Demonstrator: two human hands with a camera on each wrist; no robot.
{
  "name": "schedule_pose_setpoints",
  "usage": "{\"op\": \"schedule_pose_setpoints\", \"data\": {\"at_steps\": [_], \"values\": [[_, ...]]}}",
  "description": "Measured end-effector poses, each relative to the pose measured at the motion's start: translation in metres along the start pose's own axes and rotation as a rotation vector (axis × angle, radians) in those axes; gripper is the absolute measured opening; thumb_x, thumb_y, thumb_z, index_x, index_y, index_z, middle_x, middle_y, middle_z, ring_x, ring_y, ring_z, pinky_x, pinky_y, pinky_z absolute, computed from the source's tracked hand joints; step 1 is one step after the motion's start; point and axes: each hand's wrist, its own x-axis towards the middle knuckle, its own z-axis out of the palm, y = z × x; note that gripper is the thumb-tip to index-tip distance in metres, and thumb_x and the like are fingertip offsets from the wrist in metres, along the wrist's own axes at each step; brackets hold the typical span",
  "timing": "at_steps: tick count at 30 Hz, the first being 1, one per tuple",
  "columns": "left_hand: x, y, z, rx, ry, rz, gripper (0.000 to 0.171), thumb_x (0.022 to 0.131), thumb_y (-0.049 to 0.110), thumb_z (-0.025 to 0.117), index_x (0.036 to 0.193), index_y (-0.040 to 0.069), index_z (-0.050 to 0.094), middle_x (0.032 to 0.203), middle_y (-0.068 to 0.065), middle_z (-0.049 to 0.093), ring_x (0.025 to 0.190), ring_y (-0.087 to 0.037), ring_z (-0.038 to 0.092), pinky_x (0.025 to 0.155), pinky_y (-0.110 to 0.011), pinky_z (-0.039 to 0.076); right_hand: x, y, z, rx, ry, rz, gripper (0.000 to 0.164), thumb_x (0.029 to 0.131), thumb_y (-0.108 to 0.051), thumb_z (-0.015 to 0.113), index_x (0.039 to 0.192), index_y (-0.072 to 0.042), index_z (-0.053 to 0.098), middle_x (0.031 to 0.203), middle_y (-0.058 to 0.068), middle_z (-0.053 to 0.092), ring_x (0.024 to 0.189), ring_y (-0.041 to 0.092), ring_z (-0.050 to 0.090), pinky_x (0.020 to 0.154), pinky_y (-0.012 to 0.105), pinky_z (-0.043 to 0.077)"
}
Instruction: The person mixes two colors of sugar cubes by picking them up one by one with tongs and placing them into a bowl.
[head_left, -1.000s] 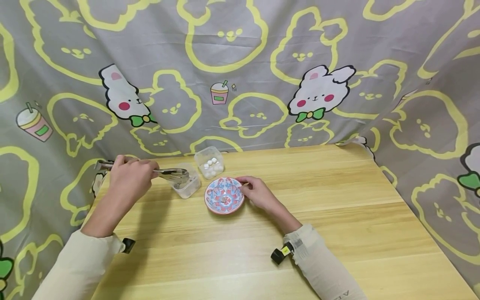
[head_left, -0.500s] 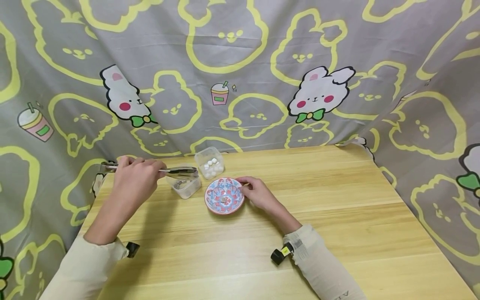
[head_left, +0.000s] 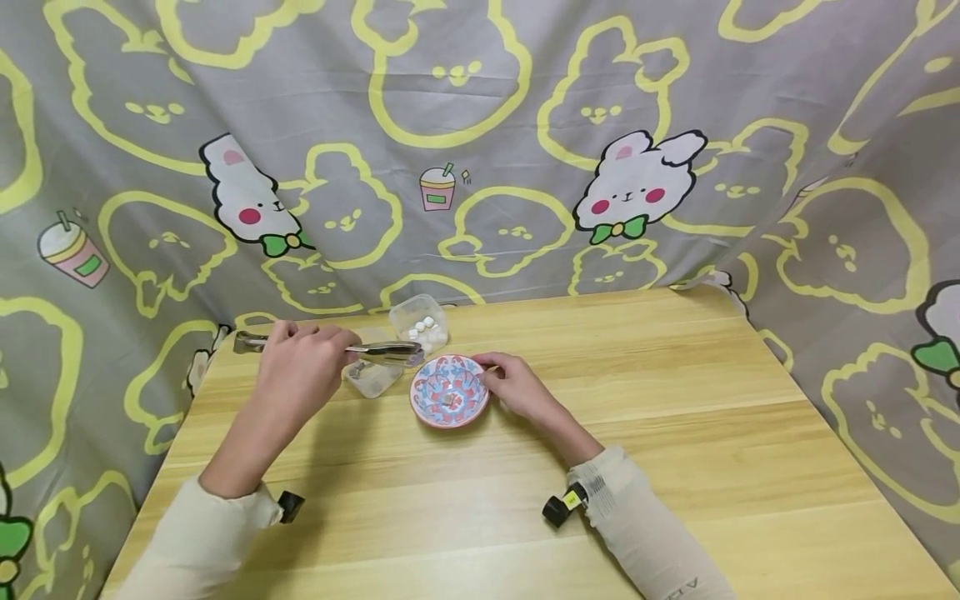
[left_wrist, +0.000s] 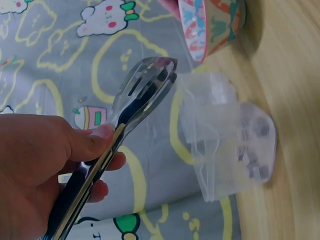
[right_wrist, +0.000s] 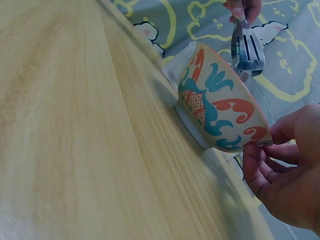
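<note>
My left hand [head_left: 303, 367] grips slotted metal tongs [head_left: 386, 353], their tips just beyond the left rim of a patterned red-and-blue bowl [head_left: 427, 410]. In the right wrist view a small greyish piece [right_wrist: 244, 75] shows at the tong tips; its kind is unclear. My right hand [head_left: 516, 386] pinches the bowl's right rim between thumb and fingers. Inside the bowl lies a small pale piece [head_left: 448, 400]. Below the tongs stands a clear plastic container [left_wrist: 272, 150] with small dark greyish pieces. Behind it another clear container [head_left: 405, 310] holds several small white pieces.
The wooden table [head_left: 660, 433] stretches to the right and front of the bowl. A grey patterned curtain [head_left: 510, 108] hangs along the table's back and both sides. The two containers stand close together near the back edge.
My left hand has carried the tongs up out of the left container and rightward to beside the bowl's rim. The right hand and bowl have stayed in place.
</note>
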Motion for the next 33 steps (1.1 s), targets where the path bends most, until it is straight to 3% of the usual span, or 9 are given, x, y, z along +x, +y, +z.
{"op": "schedule_pose_setpoints", "data": {"at_steps": [20, 33], "values": [[-0.005, 0.02, 0.014, -0.002, -0.074, 0.027, 0.015, 0.085, 0.022, 0.085, 0.099, 0.018, 0.079, 0.091, 0.001, 0.079, 0.07, -0.022, 0.061, 0.076, -0.04, 0.036, -0.001, -0.003, 0.0, 0.0, 0.004, 0.006, 0.037, 0.101, -0.014, 0.061, 0.137, -0.012, 0.067, 0.13, 0.008, 0.069, 0.1, 0.017, 0.062, 0.086, 0.028, 0.05], [-0.009, 0.008, 0.016, -0.007, 0.014, 0.025, 0.016, 0.089, 0.025, 0.081, 0.102, 0.015, 0.079, 0.097, -0.004, 0.081, 0.074, -0.027, 0.07, 0.073, -0.043, 0.04, -0.002, -0.005, 0.001, 0.015, 0.002, 0.021, 0.037, 0.1, -0.013, 0.061, 0.137, -0.012, 0.067, 0.131, 0.008, 0.069, 0.101, 0.018, 0.062, 0.085, 0.027, 0.05]]}}
